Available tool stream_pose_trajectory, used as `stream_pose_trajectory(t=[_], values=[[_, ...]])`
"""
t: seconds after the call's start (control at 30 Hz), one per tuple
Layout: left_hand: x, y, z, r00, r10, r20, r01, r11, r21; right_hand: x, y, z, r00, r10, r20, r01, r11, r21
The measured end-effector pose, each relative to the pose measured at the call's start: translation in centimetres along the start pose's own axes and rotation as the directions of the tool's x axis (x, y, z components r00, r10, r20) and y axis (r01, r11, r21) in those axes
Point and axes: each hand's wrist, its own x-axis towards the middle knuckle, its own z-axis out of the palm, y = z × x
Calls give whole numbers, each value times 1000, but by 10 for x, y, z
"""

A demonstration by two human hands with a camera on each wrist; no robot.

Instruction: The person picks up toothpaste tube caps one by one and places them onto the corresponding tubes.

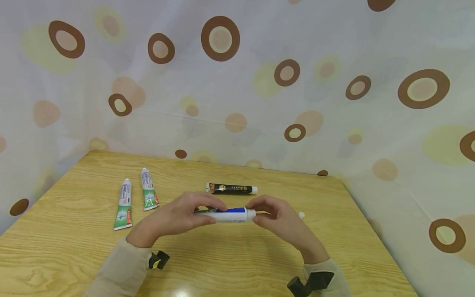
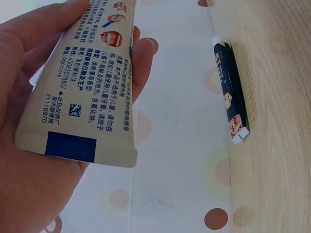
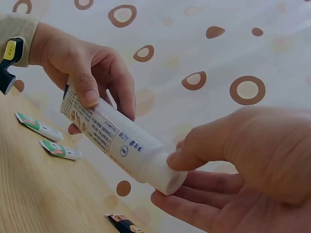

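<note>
A white toothpaste tube [image 1: 235,215] with a blue patch is held level above the table, its cap [image 3: 168,174] pointing right. My left hand [image 1: 185,212] grips the tube's body near the crimped end, thumb on one side and fingers on the other. At the other end, my right hand [image 1: 276,216] pinches the cap between thumb and fingers. Printed text and a blue block on the flat tail of the toothpaste tube [image 2: 82,92] face the left wrist camera.
Two green-and-white toothpaste tubes [image 1: 124,206] [image 1: 148,189] lie at the left of the wooden table [image 1: 208,260]. Beyond my hands lies a black toothpaste tube [image 1: 231,189]. A small white piece [image 1: 302,215] sits right of my right hand. A patterned curtain [image 1: 237,90] hangs behind.
</note>
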Motion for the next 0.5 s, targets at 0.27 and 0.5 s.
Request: stream_pose_trajectory(t=[0.27, 0.5], values=[[1, 0, 0, 1000, -19, 13, 19, 1000, -18, 0, 0, -1, 999, 22, -29, -23, 999, -31], [0, 0, 1, 1000, -1, 8, 1, 1000, -11, 0, -1, -1, 999, 47, 6, -48, 995, 84]])
